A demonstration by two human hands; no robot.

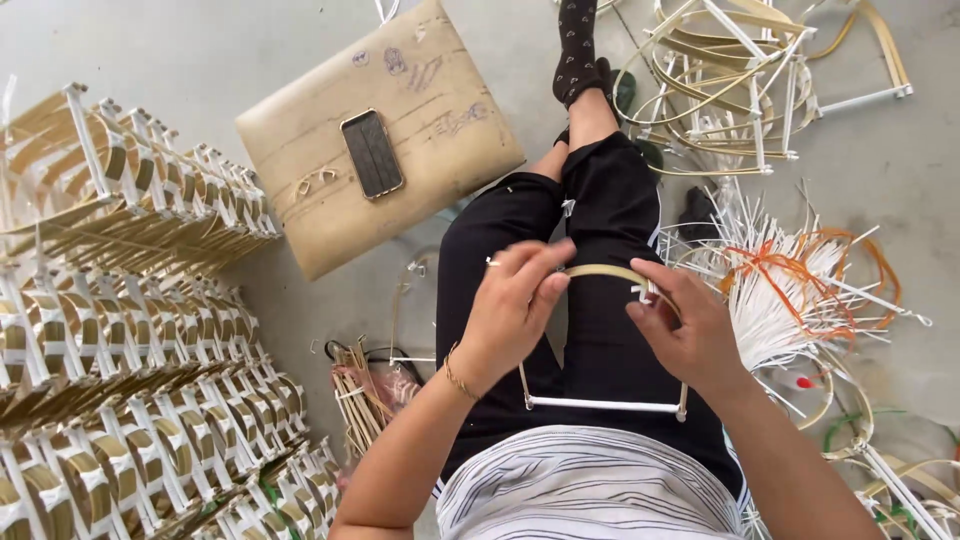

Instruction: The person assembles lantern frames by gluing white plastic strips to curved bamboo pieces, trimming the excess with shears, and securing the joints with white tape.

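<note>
Over the lap, the left hand [512, 305] and right hand [683, 332] both pinch the curved top of a thin bamboo frame [600, 400]. It looks light, springy, easily snapped; best gripped near its white crossbar.

I see a pale bamboo-like strip hoop [603, 272], smooth and matt, on a white plastic-looking bar [600, 404]. The tan cushion [330, 215] looks worn, scribbled leatherette; the dark phone [371, 153] looks glossy.

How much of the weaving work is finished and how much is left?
Done: many stacked frames on the person's left. In hand: left hand and right hand bend a bamboo strip on one frame. Left: loose white sticks and strips lie unused.
</note>
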